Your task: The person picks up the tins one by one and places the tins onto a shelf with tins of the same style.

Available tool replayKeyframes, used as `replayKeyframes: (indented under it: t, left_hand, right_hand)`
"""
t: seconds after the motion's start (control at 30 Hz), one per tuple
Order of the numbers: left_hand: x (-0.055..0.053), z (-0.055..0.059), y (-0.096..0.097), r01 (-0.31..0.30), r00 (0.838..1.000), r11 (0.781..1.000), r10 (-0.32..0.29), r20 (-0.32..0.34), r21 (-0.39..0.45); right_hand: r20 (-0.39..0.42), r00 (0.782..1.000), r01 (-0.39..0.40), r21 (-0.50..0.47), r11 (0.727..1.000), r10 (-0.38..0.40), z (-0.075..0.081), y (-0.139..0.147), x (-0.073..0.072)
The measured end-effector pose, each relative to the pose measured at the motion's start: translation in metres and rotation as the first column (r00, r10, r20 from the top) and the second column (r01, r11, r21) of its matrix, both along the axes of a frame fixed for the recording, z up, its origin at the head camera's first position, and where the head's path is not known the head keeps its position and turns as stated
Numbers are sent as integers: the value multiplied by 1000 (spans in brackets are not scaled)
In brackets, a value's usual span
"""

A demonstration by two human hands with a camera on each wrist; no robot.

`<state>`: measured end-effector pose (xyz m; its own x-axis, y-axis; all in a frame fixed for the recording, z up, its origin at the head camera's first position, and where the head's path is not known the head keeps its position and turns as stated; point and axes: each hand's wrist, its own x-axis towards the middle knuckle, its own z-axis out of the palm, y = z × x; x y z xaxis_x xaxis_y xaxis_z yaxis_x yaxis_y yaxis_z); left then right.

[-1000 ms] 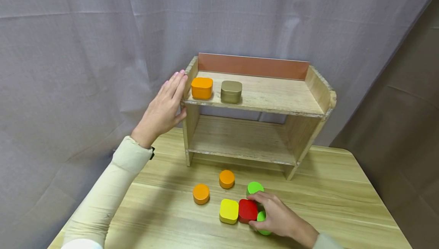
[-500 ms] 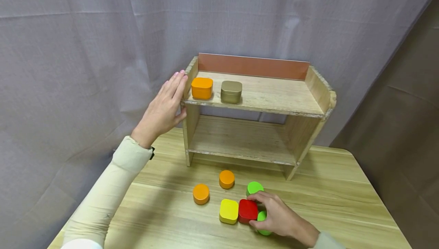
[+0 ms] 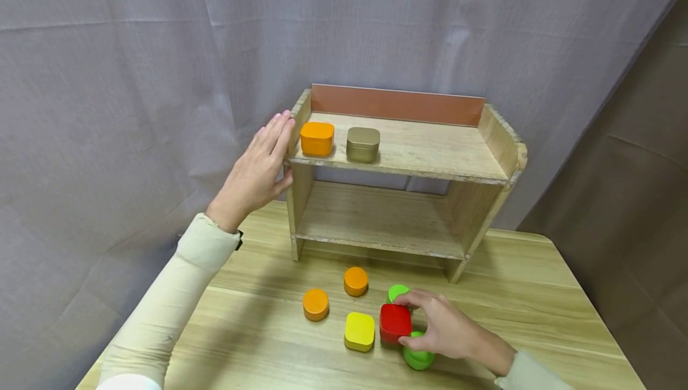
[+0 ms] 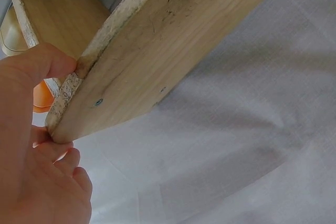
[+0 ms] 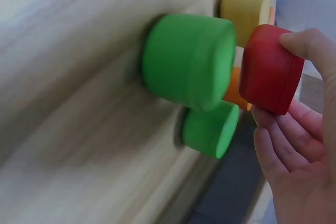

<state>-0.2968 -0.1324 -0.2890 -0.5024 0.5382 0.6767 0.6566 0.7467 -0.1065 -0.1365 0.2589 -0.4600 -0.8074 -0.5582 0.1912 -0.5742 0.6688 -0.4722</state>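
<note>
In the head view my right hand (image 3: pixel 448 327) pinches a red rounded-square tin (image 3: pixel 395 322) between thumb and fingers. The right wrist view shows the red tin (image 5: pixel 270 69) raised off the tabletop. Two green round tins stand close by: one (image 3: pixel 419 354) by the thumb, the other (image 3: pixel 398 293) partly behind the fingers. A yellow square tin (image 3: pixel 359 331) sits just left. My left hand (image 3: pixel 255 166) grips the left side panel of a two-tier wooden shelf (image 3: pixel 398 169); in the left wrist view, thumb and fingertips hold its front edge (image 4: pixel 65 95).
On the upper tier stand an orange square tin (image 3: pixel 317 139) and a bronze one (image 3: pixel 362 144). Two orange round tins (image 3: pixel 315 304) lie on the wooden table (image 3: pixel 258 342) before the shelf. A grey curtain (image 3: pixel 376 25) hangs behind.
My right hand has lifted the red tin and shifted it slightly right, opening a gap from the yellow tin. The left hand stays on the shelf's side.
</note>
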Motion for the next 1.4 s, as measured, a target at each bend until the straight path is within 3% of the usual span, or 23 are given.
replayKeyframes:
  t: [0.43,0.6,0.87,1.13,1.4]
  left_hand:
    - [0,1,1,1,1000,1000,-1,-3,4]
    - [0,-2,1,0,1000,1000,-1,13,8]
    - [0,-2,2,0,1000,1000,0,5,0]
    - [1,-2,1,0,1000,1000,0,14,8]
    - [2,0,2,3,1000,1000,-3,11,9]
  right_hand:
    - [-124,992,-35,-5,999,34,37,5,-8]
    - [-134,990,-46,-9,999,44,57,5,-8]
    - [-246,967,-69,-4,998,66,94,7,-14]
    - [-265,964,-41,-7,999,38,138,12,-22]
    - [-313,950,-14,-18,1000,8,171,15,-32]
